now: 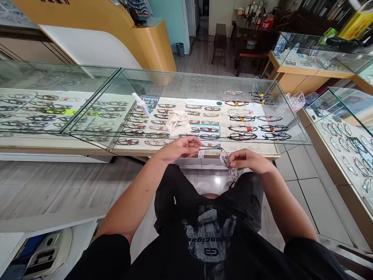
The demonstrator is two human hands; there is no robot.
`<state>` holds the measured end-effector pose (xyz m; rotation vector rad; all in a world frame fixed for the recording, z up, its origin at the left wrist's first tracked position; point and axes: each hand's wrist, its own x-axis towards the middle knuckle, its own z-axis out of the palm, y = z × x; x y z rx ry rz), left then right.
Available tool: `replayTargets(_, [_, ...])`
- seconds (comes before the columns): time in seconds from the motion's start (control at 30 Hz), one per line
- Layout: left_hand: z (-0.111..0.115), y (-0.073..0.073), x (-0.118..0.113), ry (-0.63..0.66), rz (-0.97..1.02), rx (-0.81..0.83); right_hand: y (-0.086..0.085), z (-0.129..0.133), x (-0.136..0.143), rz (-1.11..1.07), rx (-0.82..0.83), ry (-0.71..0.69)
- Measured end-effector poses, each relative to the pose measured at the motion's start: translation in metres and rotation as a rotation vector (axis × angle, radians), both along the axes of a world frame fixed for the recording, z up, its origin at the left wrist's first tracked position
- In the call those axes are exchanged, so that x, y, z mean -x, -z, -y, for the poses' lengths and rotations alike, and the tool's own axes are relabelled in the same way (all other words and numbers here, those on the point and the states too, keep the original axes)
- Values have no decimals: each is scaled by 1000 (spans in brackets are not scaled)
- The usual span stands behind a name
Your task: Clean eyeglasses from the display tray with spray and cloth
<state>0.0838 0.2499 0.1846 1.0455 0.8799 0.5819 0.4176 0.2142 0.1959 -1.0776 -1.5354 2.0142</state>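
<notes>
one glass case [201, 75] spans the space just beyond the left hand [189, 147] and the right hand [247, 160] — its top clear, its base pale. on that top, just past the left hand, lies a crumpled cloth [178, 122]; farther off and to the left sits a white bottle [142, 103] with a blue tip. grey floor [72, 186] runs under and around the hands. well ahead of them stand a bench [220, 41], a dark table [253, 26] with clutter on it, and a small bin [180, 49].

inside the case, rows of frames [243, 136] lie ahead of both hands, many with red or orange labels. another case [60, 67] holds more, well to the left; a third [361, 93] does so to the right. behind the left hand, low down, a white shelf [55, 224] holds a pale curved object, too partial to name.

the glasses [224, 157] are between the hands — the left pinches one arm, beside a tag [201, 154], and the right grips the rim, fingers nearly closed.
</notes>
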Motion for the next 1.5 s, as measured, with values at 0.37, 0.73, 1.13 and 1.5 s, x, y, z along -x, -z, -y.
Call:
replayTargets(0.37, [17, 43, -31, -292, 101, 67, 7, 3, 8, -270, -92, 335])
replayTargets(0.73, [29, 9, -92, -265, 79, -364, 11, 11, 25, -347, -157, 369])
replayTargets(1.13, [29, 15, -82, -424, 168, -266, 12, 11, 27, -516, -166, 596])
replayTargets(1.5, [32, 29, -64, -359, 102, -84, 10, 14, 39, -556, -137, 686])
